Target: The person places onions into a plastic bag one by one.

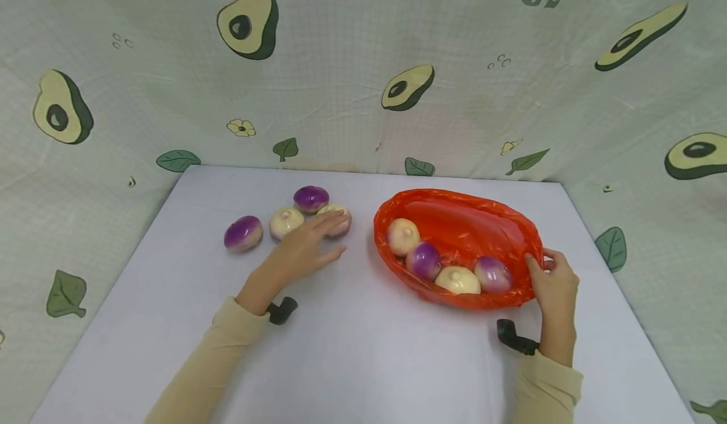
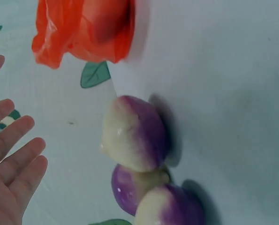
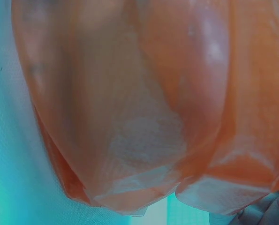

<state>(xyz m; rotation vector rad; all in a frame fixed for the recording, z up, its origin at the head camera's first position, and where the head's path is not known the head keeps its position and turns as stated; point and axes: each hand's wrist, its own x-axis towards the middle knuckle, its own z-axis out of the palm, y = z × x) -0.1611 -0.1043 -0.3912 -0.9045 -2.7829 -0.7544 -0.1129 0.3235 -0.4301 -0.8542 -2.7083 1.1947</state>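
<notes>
My left hand reaches over a group of purple-and-cream turnips, its fingers extended above the rightmost turnip. In the left wrist view the fingers look apart from the turnip and hold nothing. Close by lie a cream-topped turnip, a purple turnip and, farther left, another turnip. On the right, a red plastic bag stands wide open with several turnips inside, one of them purple. My right hand pinches the bag's right rim. Translucent bag plastic fills most of the right wrist view.
Everything stands on a white table. Behind it hangs a pale cloth printed with avocados and leaves. A black wrist mount sits on each arm, the left mount and the right mount.
</notes>
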